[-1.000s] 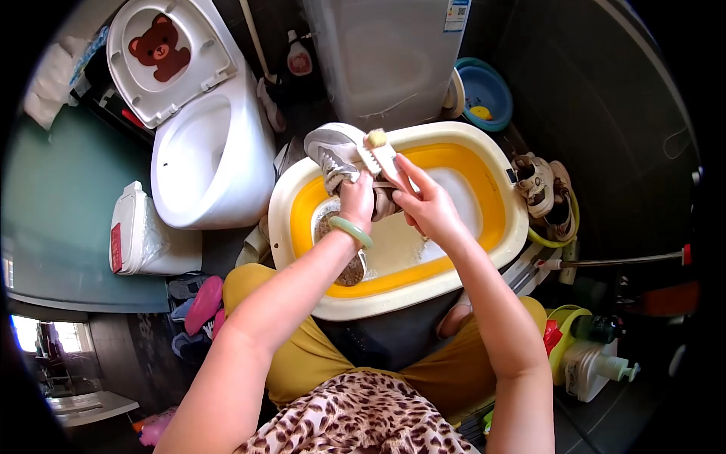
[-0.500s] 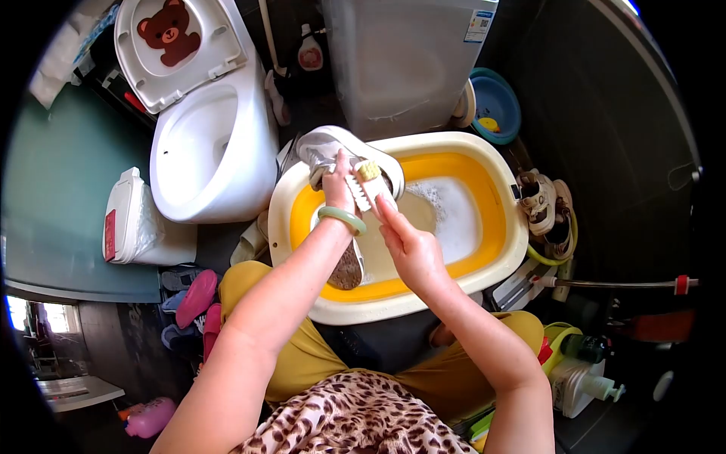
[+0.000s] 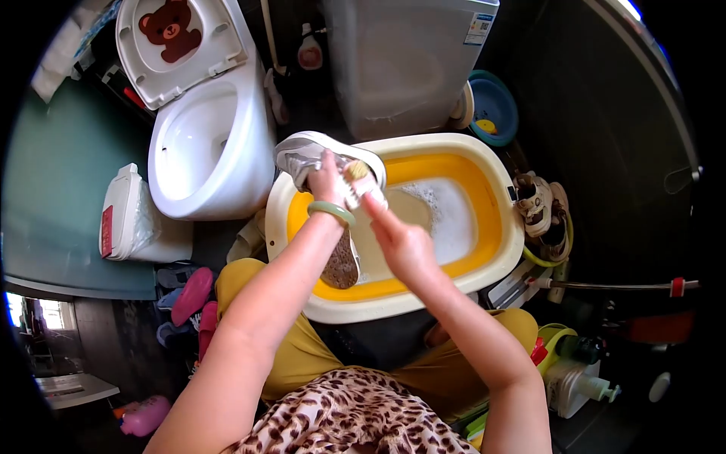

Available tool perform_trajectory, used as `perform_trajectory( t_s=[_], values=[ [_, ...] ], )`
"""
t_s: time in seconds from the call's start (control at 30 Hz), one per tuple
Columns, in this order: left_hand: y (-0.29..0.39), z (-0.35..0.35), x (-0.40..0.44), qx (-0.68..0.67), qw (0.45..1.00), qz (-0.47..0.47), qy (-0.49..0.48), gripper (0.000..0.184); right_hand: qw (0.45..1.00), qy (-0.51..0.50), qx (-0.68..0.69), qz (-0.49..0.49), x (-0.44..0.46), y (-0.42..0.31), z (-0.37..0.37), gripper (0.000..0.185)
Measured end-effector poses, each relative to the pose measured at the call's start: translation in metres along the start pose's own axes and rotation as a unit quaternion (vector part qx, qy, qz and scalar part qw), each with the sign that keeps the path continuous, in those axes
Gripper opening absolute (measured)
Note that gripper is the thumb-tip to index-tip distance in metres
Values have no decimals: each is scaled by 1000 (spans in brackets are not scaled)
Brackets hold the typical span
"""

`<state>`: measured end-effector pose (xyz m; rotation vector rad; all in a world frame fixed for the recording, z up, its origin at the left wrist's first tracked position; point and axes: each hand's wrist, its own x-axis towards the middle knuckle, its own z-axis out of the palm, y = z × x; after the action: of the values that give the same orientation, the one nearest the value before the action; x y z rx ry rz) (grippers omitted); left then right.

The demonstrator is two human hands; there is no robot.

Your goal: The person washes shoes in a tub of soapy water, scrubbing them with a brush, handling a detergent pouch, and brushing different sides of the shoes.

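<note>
My left hand [image 3: 327,181], with a pale green bangle at its wrist, holds a grey and white shoe [image 3: 299,153] over the left end of a white and yellow basin [image 3: 499,219]. My right hand [image 3: 404,246] is closed around the handle of a scrub brush [image 3: 355,175], whose bristles are against or very near the shoe's opening. The brush head is slightly blurred. A second shoe [image 3: 342,265], its brown sole showing, leans inside the basin below my left wrist. Cloudy water with white suds [image 3: 454,219] lies in the basin.
An open toilet [image 3: 200,147] and a white bin [image 3: 128,219] stand at the left. Behind the basin is a grey appliance [image 3: 401,68], with a blue tub [image 3: 495,106] beside it. More shoes [image 3: 533,204] sit at the right, above pump bottles [image 3: 578,386]. Slippers [image 3: 193,296] lie lower left.
The held shoe has moved left, its side now turned more toward the camera. Both hands and the brush have shifted left with it. The view has tilted slightly.
</note>
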<state>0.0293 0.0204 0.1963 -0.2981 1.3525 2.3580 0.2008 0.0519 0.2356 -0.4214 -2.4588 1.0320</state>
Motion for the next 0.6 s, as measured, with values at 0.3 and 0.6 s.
perform_trajectory(
  t_s=[0.3, 0.6],
  values=[
    [6, 2, 7, -77, 993, -90, -13, 23, 1000, -2, 1, 17, -4, 3, 7, 41],
    [-9, 3, 1, -93, 986, -127, -50, 24, 998, -5, -22, 55, 3, 3, 5, 41]
  ],
)
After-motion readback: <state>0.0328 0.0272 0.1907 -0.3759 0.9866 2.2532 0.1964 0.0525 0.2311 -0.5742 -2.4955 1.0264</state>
